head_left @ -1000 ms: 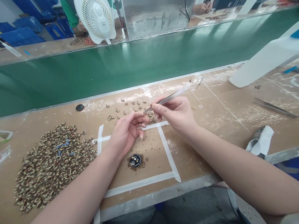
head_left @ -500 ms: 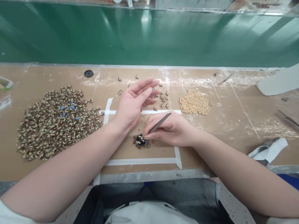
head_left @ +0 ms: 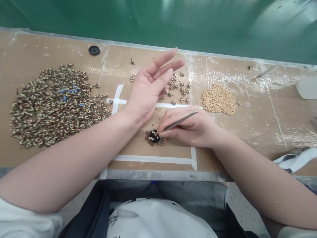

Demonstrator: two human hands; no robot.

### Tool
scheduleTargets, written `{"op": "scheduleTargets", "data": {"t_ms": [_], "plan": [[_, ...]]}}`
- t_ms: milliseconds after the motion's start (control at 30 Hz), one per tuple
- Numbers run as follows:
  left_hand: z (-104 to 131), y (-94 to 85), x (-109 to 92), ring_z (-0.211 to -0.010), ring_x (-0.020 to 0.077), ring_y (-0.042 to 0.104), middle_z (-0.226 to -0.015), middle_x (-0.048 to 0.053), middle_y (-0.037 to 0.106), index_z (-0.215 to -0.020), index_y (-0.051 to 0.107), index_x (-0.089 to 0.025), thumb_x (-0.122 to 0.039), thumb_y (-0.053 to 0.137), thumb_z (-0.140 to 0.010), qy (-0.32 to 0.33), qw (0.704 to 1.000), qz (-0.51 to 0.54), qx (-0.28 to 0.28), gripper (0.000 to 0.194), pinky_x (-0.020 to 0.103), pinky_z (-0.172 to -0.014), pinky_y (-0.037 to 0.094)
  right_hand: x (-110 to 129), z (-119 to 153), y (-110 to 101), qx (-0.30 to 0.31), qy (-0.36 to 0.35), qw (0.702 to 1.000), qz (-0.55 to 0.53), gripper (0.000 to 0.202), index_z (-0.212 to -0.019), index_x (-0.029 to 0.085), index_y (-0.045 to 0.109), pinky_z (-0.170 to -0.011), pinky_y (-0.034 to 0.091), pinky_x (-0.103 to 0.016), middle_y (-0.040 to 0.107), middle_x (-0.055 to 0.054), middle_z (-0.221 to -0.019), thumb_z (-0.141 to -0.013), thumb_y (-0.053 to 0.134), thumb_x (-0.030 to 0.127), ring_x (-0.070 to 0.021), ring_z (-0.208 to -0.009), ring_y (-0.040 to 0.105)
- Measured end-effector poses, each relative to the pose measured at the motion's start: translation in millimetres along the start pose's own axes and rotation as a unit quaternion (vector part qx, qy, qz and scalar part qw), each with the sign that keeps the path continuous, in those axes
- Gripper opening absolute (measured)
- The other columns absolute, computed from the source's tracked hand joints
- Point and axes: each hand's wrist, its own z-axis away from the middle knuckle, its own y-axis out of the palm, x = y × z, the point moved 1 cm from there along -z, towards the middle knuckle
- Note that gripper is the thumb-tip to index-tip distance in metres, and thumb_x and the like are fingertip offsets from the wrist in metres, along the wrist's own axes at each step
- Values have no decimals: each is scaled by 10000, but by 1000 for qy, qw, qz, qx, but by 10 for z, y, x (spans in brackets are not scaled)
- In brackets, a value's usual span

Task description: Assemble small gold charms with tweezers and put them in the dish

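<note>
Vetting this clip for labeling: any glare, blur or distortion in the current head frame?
Head view: glare streaks on the tabletop behind the tan pile; pale reflections on the green surface; tweezer tips hard to resolve; forearms look stretched toward the edges.

1. desk (head_left: 257,125): brown top, white tape (head_left: 153,159) marking a box.
2. inside box: small dark dish (head_left: 155,137), wet stain (head_left: 147,138) around it.
3. left: broad heap (head_left: 54,109), brown-and-cream pieces, blue bits (head_left: 75,89) among them.
4. right: tan pellets (head_left: 219,99), piled.
5. far side: black disc (head_left: 94,50).

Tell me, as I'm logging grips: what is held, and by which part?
Tweezers, pinched low, near their tips, by the right hand; nothing shows in the left hand.
</note>
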Motion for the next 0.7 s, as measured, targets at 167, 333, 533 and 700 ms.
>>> {"op": "scheduleTargets", "data": {"t_ms": [167,333,533,700], "plan": [[14,-1,-2,-1336,290,704,-1277,47,805,-1310,759,-308,-205,845,-915,9,999,-34,-2,417,355,-1004,619,12,5,15,-2,-8,1000,-9,56,-1006,157,824,-827,644,-270,841,-83,-994,-998,769,148,-166,-884,802],[9,-5,4,-1299,267,724,-1325,50,798,-1291,757,-295,-213,814,-945,20,999,-37,23,361,356,-1025,615,22,-4,8,3,-8,1000,-8,55,-1011,150,820,-815,638,-260,837,-89,-990,-995,770,135,-164,-877,798],[21,10,5,-1345,320,701,-1242,48,812,-1172,789,-274,-184,914,-840,10,1000,-9,-17,365,388,-1008,632,16,-18,11,-4,-1,1000,-29,68,-993,183,840,-820,650,-286,841,-75,-975,-1000,772,182,-176,-870,800],[18,-2,27,-1221,267,759,-1151,33,810,-1009,791,-242,-155,952,-785,0,998,56,-15,290,336,-962,654,34,-31,-72,-146,91,978,-119,168,-881,218,833,-725,668,-311,808,-44,-893,-930,864,376,-168,-739,738]]}}
